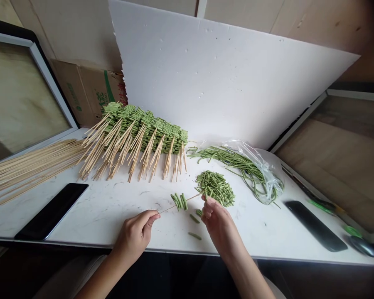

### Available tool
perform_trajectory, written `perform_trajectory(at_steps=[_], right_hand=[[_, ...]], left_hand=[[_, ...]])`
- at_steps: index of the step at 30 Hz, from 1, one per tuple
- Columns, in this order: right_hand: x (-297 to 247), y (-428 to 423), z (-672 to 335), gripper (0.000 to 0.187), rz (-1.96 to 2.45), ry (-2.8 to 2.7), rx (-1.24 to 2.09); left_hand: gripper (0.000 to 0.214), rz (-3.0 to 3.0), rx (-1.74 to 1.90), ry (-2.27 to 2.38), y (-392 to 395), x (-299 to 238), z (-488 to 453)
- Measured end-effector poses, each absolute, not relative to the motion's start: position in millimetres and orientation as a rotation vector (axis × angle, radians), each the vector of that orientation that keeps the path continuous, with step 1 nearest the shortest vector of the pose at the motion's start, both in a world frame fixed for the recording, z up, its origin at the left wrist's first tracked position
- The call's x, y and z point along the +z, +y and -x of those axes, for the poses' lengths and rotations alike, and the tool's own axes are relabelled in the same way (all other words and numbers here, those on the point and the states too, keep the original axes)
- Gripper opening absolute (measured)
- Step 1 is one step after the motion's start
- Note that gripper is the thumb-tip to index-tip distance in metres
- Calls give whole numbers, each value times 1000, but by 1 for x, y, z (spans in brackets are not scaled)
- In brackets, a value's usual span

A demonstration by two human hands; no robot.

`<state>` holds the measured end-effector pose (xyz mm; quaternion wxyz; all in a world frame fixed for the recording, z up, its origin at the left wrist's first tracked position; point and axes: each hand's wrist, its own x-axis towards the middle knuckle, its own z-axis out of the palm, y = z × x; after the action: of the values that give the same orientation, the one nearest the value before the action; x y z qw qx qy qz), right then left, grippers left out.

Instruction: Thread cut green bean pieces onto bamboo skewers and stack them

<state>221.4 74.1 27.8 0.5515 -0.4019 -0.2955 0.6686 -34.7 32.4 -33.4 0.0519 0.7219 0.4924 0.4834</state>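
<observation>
My left hand [137, 234] pinches the near end of a thin bamboo skewer [168, 208] that slants up to the right over the white table [112, 207]. Several short green bean pieces [179, 201] are threaded on it. My right hand [216, 220] is closed at the skewer's far tip, beside the heap of cut bean pieces [215, 187]; what its fingers pinch is hidden. A few loose pieces [194, 218] lie on the table between my hands.
Finished bean skewers [137, 137] are stacked at the back, bare skewers [28, 166] fan out at left. A plastic bag of long beans [249, 166] lies right. A phone [51, 211] sits front left, another dark phone [315, 225] front right. White foam board [224, 74] stands behind.
</observation>
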Motion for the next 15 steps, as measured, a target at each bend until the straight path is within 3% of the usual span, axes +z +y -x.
perform_trajectory(at_steps=[7,15], right_hand=[[36,78,-231,40,1037,-761,1492],[33,71,-229,36,1209,-1116,977]], left_hand=[[14,-2208,1426,1515,31,-35,35],[13,-2236,1437,1491,31,-34,36]])
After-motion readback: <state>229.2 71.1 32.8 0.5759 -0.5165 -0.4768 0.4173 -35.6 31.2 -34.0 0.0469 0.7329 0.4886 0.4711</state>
